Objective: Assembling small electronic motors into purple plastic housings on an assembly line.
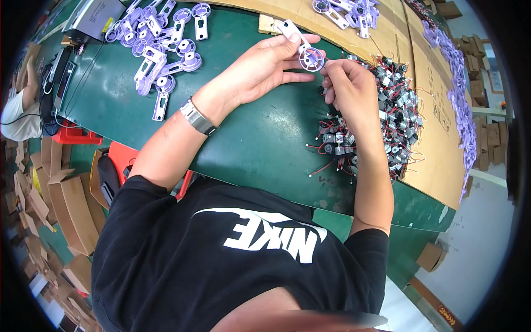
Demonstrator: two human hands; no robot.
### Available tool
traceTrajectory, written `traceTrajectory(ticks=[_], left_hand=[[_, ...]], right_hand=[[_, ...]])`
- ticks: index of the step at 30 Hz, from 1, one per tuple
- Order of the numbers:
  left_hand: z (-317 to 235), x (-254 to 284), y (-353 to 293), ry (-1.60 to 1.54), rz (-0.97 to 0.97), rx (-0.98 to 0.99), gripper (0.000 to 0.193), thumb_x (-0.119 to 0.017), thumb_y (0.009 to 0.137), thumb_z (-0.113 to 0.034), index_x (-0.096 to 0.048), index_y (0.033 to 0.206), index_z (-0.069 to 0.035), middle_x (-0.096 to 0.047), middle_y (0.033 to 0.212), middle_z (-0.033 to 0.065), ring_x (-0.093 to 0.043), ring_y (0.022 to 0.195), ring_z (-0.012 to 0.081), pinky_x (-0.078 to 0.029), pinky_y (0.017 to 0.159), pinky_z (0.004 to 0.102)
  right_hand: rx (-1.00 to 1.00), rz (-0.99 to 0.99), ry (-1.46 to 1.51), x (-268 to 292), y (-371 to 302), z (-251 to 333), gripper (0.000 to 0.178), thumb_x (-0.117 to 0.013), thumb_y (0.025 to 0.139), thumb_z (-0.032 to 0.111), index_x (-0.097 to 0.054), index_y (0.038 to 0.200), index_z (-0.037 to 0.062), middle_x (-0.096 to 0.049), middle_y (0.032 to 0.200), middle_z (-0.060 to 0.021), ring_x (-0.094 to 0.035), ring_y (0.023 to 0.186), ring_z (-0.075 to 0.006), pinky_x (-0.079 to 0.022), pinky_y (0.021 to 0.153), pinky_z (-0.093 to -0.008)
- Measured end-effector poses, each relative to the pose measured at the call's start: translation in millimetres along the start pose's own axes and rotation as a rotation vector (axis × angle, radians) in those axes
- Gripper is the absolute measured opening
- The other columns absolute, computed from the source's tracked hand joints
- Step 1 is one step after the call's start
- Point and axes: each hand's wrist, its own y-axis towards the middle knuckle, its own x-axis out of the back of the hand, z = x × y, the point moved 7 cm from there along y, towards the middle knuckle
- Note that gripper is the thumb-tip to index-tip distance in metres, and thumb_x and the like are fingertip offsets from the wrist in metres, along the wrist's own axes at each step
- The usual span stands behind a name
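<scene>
My left hand (pixel 264 67) grips a lavender plastic part (pixel 311 60) between thumb and forefinger, its other fingers stretched out behind. The part has a flat slotted arm and a round, spoked ring end, which points toward my right hand (pixel 354 86). At the ring's edge, the fingertips of my right hand are pinched together on what looks like a thin wire, partly hidden by the fingers. Beneath and beside my right forearm lies a heap of small motors (pixel 402 105), grey and black, with red and black leads.
More lavender parts (pixel 149 33) lie piled on the green table (pixel 254 138) at the far left. Cardboard sheets (pixel 437 110) cover its far and right sides, with further lavender pieces (pixel 458 83) along the edge. A grey box-shaped device (pixel 94 19) stands far left; a person (pixel 25 105) is beyond.
</scene>
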Motion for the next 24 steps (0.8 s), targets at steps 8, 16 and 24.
traceTrajectory(ticks=[8,16,24], left_hand=[[-0.4,-4.7,-3.9,0.214,-0.044,-0.101,0.052,-0.048,0.112,-0.038,-0.046,0.155,-0.008,-0.063,0.140,0.0148,-0.060,0.129,0.0210,-0.051,0.108,0.0417],[1.7,-8.2,-4.8,0.305,-0.076,-0.128,0.050,-0.047,0.113,-0.038,-0.047,0.155,-0.010,-0.064,0.140,0.0117,-0.062,0.124,0.0168,-0.052,0.103,0.0356],[-0.8,-7.5,-5.7,0.264,-0.102,-0.150,0.049,-0.048,0.113,-0.038,-0.051,0.152,-0.010,-0.066,0.122,0.0023,-0.063,0.109,0.0107,-0.053,0.100,0.0342]], right_hand=[[0.288,-0.186,-0.600,-10.4,-16.9,28.8,0.033,-0.056,0.100,0.024,-0.067,0.083,-0.0028,-0.068,0.077,-0.0244,-0.069,0.070,-0.0439,-0.054,0.067,-0.0533],[0.315,-0.061,-0.865,-24.5,-23.2,31.4,0.033,-0.057,0.102,0.030,-0.064,0.096,-0.0013,-0.071,0.079,-0.0204,-0.071,0.068,-0.0406,-0.056,0.061,-0.0522],[0.635,-0.165,-0.685,-16.7,-29.5,44.7,0.019,-0.063,0.101,0.022,-0.059,0.110,0.0056,-0.071,0.093,-0.0133,-0.071,0.072,-0.0373,-0.055,0.057,-0.0473]])
